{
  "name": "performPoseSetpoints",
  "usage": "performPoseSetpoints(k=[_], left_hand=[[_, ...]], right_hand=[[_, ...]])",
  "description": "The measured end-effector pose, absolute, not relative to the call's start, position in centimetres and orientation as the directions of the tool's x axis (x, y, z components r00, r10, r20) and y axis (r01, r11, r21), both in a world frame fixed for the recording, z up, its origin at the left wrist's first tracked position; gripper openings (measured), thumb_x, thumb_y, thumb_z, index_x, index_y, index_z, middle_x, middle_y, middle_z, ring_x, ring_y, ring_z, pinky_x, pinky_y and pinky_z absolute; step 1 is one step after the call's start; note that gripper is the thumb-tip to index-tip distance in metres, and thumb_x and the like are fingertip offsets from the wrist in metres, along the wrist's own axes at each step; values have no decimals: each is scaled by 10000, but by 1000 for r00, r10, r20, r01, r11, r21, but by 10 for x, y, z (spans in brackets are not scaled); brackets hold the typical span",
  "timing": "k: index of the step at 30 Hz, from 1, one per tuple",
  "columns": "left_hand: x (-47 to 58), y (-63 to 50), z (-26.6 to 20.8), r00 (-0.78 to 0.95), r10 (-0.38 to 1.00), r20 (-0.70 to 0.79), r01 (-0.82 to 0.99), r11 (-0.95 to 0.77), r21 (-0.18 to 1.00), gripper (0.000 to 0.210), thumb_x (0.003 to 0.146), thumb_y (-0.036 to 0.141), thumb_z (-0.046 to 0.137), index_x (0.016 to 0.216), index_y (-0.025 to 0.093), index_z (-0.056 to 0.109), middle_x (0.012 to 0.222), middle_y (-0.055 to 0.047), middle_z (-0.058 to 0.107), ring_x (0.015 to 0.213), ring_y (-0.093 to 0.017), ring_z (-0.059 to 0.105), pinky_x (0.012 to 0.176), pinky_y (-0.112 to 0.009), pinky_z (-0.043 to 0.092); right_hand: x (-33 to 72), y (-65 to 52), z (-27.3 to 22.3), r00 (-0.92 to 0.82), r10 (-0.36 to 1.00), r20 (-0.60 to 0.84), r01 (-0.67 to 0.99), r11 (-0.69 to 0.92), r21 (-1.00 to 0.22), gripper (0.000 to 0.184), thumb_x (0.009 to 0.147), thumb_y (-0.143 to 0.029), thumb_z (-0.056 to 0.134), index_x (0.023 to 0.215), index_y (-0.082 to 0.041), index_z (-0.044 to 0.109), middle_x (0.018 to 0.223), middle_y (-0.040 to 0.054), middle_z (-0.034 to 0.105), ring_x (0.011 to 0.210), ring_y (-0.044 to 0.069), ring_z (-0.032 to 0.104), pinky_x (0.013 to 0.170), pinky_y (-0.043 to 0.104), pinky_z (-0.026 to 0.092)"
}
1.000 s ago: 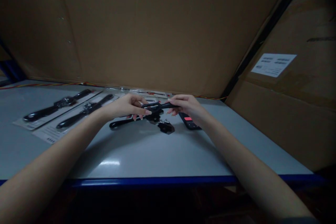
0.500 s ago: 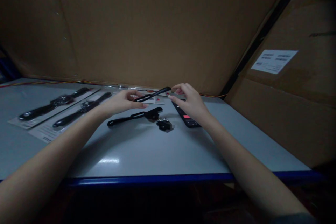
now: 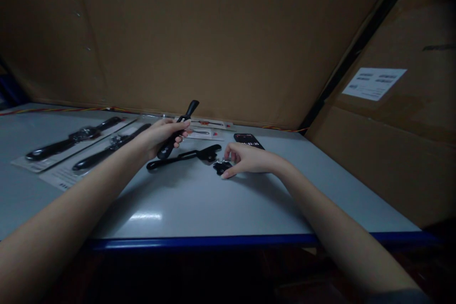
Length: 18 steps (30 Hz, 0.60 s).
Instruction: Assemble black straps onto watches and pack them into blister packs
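My left hand (image 3: 166, 135) is closed around a black slotted handle (image 3: 166, 148), raised above the table and tilted with its far end (image 3: 192, 107) up. On the tabletop just below lies a similar long black tool (image 3: 183, 155), with a slot along its middle and a wider head at the right end. My right hand (image 3: 247, 157) has its thumb and fingers pinched at a small black part with a lobed edge (image 3: 221, 167), which rests on the table beside that head. The fingers partly cover this part.
Two packaged black tools (image 3: 83, 138) (image 3: 110, 148) lie on cards at the left. Printed cards (image 3: 208, 133) are at the back. A phone (image 3: 249, 139) showing a timer lies behind my right hand. Cardboard walls (image 3: 213, 47) enclose the grey table (image 3: 213, 209), which has a blue front edge.
My left hand has turned the slotted handle from nearly level to steeply tilted. My right hand has left the handle's far end and come down to the small lobed part. The phone screen now shows.
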<state>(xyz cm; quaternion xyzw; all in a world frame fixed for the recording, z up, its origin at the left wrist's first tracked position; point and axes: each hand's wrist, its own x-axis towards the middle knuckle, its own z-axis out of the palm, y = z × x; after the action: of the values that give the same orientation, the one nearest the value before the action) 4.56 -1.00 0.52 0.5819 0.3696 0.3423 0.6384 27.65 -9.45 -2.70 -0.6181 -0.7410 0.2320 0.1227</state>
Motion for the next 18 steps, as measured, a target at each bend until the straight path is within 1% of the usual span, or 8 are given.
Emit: performPoseSetpoints(k=[2, 4, 8, 13, 16, 18], left_hand=[[46, -7, 3, 472, 879, -64, -12, 79, 997, 160, 827, 146, 577, 684, 119, 510, 592, 9, 521, 356, -14, 382, 296, -131, 293], [46, -5, 1, 452, 890, -62, 7, 66, 998, 159, 820, 133, 583, 674, 112, 523, 580, 7, 526, 344, -15, 387, 286, -133, 299], [48, -6, -3, 442, 894, -78, 57, 59, 997, 133, 804, 132, 603, 698, 120, 524, 560, 13, 529, 328, -26, 395, 273, -138, 296], [48, -7, -4, 432, 900, -61, 79, 30, 996, 168, 778, 135, 634, 686, 136, 494, 565, 7, 545, 334, -35, 414, 279, -144, 305], [48, -7, -4, 422, 905, -62, 97, 23, 995, 178, 767, 119, 638, 688, 145, 481, 555, 7, 551, 337, -43, 419, 282, -147, 313], [47, -6, -5, 422, 904, -64, 102, 22, 995, 174, 759, 123, 645, 701, 147, 484, 552, 8, 553, 338, -46, 419, 283, -147, 314]], right_hand=[[274, -93, -30, -202, 974, -104, 856, 124, -502, 576, 534, -512, 765, 939, -168, 542, 826, 27, 560, 698, 144, 496, 541, 238, 355], [271, -90, -32, -186, 973, -138, 847, 88, -524, 510, 544, -463, 770, 891, -160, 552, 790, 20, 558, 671, 136, 486, 531, 237, 345], [270, -85, -34, -201, 960, -196, 830, 61, -554, 368, 558, -408, 762, 748, -160, 566, 677, -8, 543, 616, 122, 469, 519, 240, 317], [275, -80, -34, -238, 955, -175, 794, 87, -602, 265, 611, -377, 710, 617, -163, 555, 556, -41, 467, 535, 93, 401, 493, 245, 255], [280, -77, -35, -191, 970, -150, 812, 70, -580, 269, 636, -372, 681, 550, -164, 534, 494, -54, 403, 486, 80, 339, 475, 253, 215], [283, -75, -36, -147, 982, -122, 827, 54, -559, 267, 630, -362, 681, 535, -160, 535, 488, -48, 412, 477, 81, 339, 471, 256, 216]])
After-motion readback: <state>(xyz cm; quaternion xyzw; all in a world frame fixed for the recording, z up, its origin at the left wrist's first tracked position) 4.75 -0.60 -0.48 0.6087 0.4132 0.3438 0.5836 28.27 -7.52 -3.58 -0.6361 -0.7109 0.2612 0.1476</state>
